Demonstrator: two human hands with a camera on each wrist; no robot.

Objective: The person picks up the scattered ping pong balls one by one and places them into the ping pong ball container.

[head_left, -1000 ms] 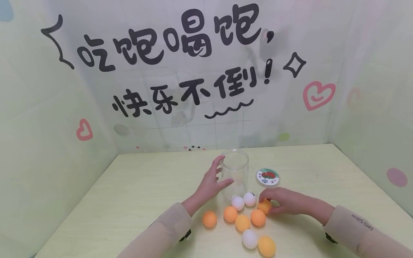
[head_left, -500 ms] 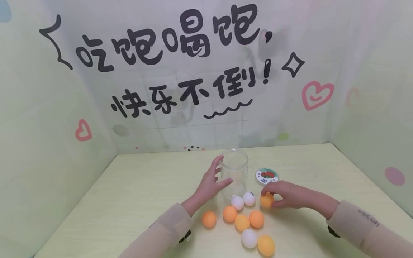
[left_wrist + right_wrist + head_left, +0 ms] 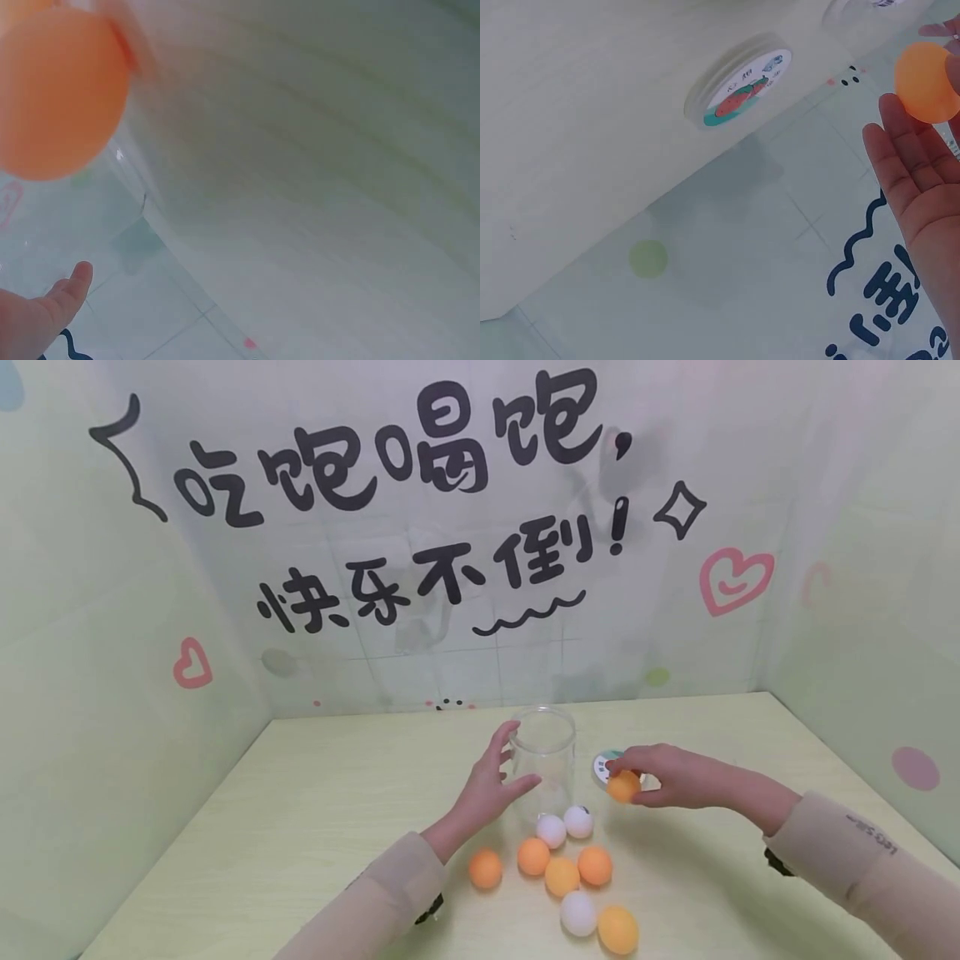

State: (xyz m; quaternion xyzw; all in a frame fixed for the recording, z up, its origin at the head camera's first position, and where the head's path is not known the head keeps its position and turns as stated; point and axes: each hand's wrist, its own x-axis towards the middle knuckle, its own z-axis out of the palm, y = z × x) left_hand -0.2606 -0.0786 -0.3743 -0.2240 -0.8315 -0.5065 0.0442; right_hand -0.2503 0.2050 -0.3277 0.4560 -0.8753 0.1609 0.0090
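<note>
My left hand [image 3: 491,781] holds a clear cylindrical jar [image 3: 558,764] with the thumb in front and fingers along its left side. The jar stands upright, its mouth uncovered. Between thumb and fingers, my right hand [image 3: 678,777] pinches an orange ping-pong ball [image 3: 624,787], raised off the table right of the jar. In the right wrist view this ball [image 3: 924,82] sits at the fingertips. Two white ping-pong balls [image 3: 551,832] lie by the jar's base. Nearer me are several orange balls [image 3: 562,877] and one more white ball [image 3: 578,913].
A round lid [image 3: 602,768] with a printed picture lies behind the right hand, partly covered by it; the right wrist view shows the lid [image 3: 742,86] whole. A printed curtain [image 3: 412,668] rises behind the pale wooden table [image 3: 337,793] and along both sides.
The right hand has lifted the orange ball away from the other balls, up and slightly right, and it now partly covers the lid. The left hand stays at the jar.
</note>
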